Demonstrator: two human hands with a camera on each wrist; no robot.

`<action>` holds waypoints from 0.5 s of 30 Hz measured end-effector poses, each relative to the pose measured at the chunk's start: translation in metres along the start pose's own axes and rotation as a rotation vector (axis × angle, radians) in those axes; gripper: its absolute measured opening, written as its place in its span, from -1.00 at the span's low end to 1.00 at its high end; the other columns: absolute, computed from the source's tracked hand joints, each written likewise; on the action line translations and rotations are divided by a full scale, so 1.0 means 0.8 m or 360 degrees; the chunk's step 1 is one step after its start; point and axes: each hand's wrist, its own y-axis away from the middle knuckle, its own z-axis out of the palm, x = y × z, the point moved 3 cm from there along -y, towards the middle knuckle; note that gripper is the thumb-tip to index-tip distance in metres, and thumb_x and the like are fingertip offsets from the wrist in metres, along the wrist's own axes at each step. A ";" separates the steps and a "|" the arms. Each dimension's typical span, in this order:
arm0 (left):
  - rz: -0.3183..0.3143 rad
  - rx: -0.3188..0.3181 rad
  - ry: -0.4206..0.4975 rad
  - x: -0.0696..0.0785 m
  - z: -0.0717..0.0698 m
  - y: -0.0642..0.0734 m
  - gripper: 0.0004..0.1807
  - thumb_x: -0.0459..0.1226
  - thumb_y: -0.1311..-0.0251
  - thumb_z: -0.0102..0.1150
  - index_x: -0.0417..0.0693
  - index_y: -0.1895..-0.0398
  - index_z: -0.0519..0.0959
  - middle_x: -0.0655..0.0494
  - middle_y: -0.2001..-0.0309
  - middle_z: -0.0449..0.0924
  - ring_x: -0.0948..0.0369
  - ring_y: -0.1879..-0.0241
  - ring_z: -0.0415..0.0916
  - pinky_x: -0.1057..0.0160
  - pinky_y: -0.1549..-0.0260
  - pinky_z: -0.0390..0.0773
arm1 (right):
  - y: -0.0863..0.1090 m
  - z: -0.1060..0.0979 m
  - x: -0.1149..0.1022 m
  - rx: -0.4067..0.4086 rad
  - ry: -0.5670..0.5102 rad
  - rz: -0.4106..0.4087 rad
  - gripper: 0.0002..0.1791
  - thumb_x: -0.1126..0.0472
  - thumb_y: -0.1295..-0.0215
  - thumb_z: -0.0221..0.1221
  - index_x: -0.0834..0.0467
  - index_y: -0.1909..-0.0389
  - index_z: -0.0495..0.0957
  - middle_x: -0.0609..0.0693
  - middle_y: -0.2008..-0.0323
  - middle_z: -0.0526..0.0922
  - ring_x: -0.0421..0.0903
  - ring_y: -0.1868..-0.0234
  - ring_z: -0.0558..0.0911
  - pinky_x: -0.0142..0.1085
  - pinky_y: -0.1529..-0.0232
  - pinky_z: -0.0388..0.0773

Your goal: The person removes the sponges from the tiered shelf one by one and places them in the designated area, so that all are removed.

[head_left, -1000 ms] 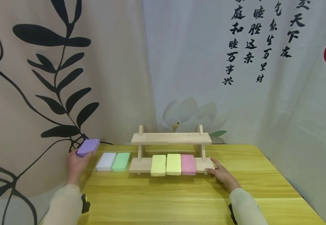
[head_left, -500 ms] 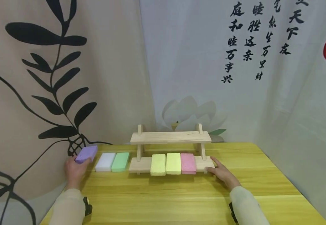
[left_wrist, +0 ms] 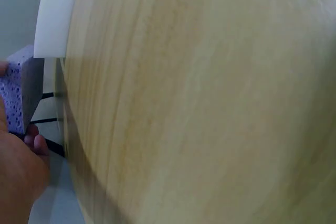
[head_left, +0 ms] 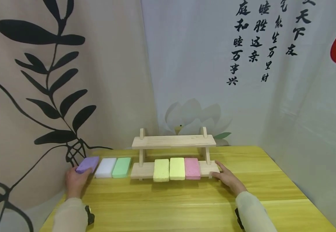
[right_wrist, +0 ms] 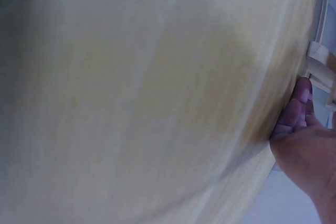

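Observation:
My left hand (head_left: 75, 183) grips a purple sponge (head_left: 87, 164) by its edges at the table's left end, beside a white sponge (head_left: 105, 168). In the left wrist view the purple sponge (left_wrist: 12, 98) shows its holes and sits tilted close to the white one (left_wrist: 54, 17). A green sponge (head_left: 121, 167) lies right of the white one. My right hand (head_left: 229, 180) holds the right end of a two-tier wooden rack (head_left: 173, 141), thumb in front and fingers at the side. On the lower tier are two yellow sponges (head_left: 161, 170) and a pink sponge (head_left: 192, 169).
The wood-grain table (head_left: 156, 206) ends at the left just under my left hand. A printed cloth (head_left: 118, 80) hangs close behind the rack and along the sides. The rack's upper tier stands above and behind the sponges.
My left hand has lowered the purple sponge toward the table, level with the white sponge. The right hand stays on the rack. The head view has shifted slightly.

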 end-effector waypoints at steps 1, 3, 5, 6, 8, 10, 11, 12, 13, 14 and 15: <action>-0.0004 -0.0005 -0.0001 0.000 0.000 0.000 -0.13 -0.07 -0.25 0.23 -0.64 -0.30 0.15 -0.57 -0.23 0.15 -0.38 -0.24 0.12 -0.25 -0.29 0.09 | -0.001 0.000 0.000 -0.0004 -0.0009 0.0004 0.04 -0.21 -0.25 0.26 0.00 -0.59 -0.09 0.46 -0.29 0.29 0.18 -0.13 0.47 0.17 -0.18 0.30; -0.0013 -0.0018 -0.0004 -0.001 0.001 0.001 -0.15 -0.08 -0.26 0.23 -0.64 -0.30 0.16 -0.57 -0.23 0.17 -0.37 -0.24 0.13 -0.24 -0.30 0.09 | -0.003 0.000 0.002 0.0006 -0.0027 0.0035 0.06 -0.22 -0.22 0.28 -0.01 -0.59 -0.09 0.43 -0.30 0.29 0.16 -0.14 0.46 0.17 -0.21 0.28; -0.0021 -0.0033 -0.0015 -0.002 0.002 0.001 -0.15 -0.10 -0.26 0.22 -0.65 -0.30 0.15 -0.57 -0.22 0.17 -0.38 -0.24 0.12 -0.24 -0.30 0.09 | -0.004 0.000 0.003 0.0018 -0.0042 0.0060 0.07 -0.23 -0.21 0.29 -0.02 -0.59 -0.08 0.41 -0.31 0.30 0.16 -0.16 0.46 0.17 -0.23 0.26; -0.0022 -0.0038 -0.0027 -0.002 0.003 0.001 -0.16 -0.10 -0.26 0.21 -0.66 -0.29 0.15 -0.57 -0.21 0.18 -0.38 -0.24 0.12 -0.24 -0.30 0.09 | -0.004 0.001 0.003 0.0028 -0.0058 0.0083 0.08 -0.23 -0.19 0.30 -0.04 -0.59 -0.07 0.39 -0.32 0.30 0.15 -0.17 0.45 0.15 -0.25 0.25; -0.0017 -0.0043 -0.0043 -0.002 0.003 0.002 -0.17 -0.12 -0.25 0.21 -0.67 -0.28 0.16 -0.58 -0.21 0.18 -0.38 -0.23 0.13 -0.23 -0.30 0.09 | -0.002 0.002 0.000 0.0024 -0.0026 0.0060 0.07 -0.23 -0.22 0.28 0.00 -0.59 -0.09 0.44 -0.31 0.29 0.21 -0.19 0.44 0.18 -0.23 0.26; -0.0017 -0.0050 -0.0057 -0.002 0.004 0.001 -0.16 -0.13 -0.25 0.21 -0.69 -0.28 0.15 -0.60 -0.21 0.16 -0.39 -0.23 0.12 -0.23 -0.30 0.08 | 0.002 0.002 -0.004 0.0025 -0.0008 0.0039 0.05 -0.20 -0.25 0.27 0.03 -0.59 -0.09 0.47 -0.29 0.29 0.27 -0.21 0.43 0.21 -0.22 0.27; -0.0021 -0.0054 -0.0059 -0.003 0.004 0.001 -0.16 -0.13 -0.24 0.21 -0.69 -0.29 0.14 -0.61 -0.21 0.15 -0.40 -0.24 0.11 -0.24 -0.30 0.07 | 0.004 0.003 -0.006 0.0020 0.0009 0.0025 0.04 -0.19 -0.27 0.26 0.05 -0.58 -0.10 0.50 -0.29 0.28 0.30 -0.22 0.41 0.23 -0.22 0.27; -0.0026 -0.0064 -0.0063 -0.003 0.005 0.001 -0.15 -0.13 -0.24 0.20 -0.70 -0.29 0.12 -0.62 -0.22 0.13 -0.41 -0.25 0.10 -0.24 -0.31 0.06 | 0.006 0.003 -0.009 0.0024 0.0009 0.0021 0.02 -0.17 -0.28 0.25 0.05 -0.58 -0.10 0.51 -0.29 0.27 0.31 -0.22 0.41 0.23 -0.21 0.28; -0.0034 -0.0080 -0.0068 -0.003 0.005 0.001 -0.14 -0.13 -0.25 0.19 -0.69 -0.30 0.11 -0.63 -0.23 0.11 -0.41 -0.25 0.08 -0.25 -0.31 0.06 | 0.008 0.004 -0.011 0.0022 0.0009 0.0012 0.01 -0.14 -0.31 0.24 0.07 -0.58 -0.11 0.52 -0.28 0.27 0.32 -0.22 0.40 0.24 -0.21 0.28; -0.0044 -0.0100 -0.0075 -0.003 0.006 0.001 -0.12 -0.11 -0.26 0.18 -0.69 -0.32 0.08 -0.64 -0.24 0.08 -0.42 -0.26 0.07 -0.25 -0.31 0.05 | 0.008 0.004 -0.011 0.0029 -0.0001 0.0027 0.00 -0.12 -0.31 0.24 0.07 -0.58 -0.11 0.50 -0.29 0.27 0.31 -0.23 0.40 0.23 -0.22 0.27; -0.0052 -0.0118 -0.0083 -0.004 0.007 0.001 -0.11 -0.10 -0.27 0.17 -0.69 -0.33 0.06 -0.64 -0.25 0.06 -0.42 -0.27 0.05 -0.26 -0.32 0.03 | 0.009 0.004 -0.013 0.0031 -0.0005 0.0029 -0.02 -0.11 -0.33 0.23 0.08 -0.58 -0.11 0.51 -0.29 0.27 0.30 -0.22 0.41 0.23 -0.22 0.27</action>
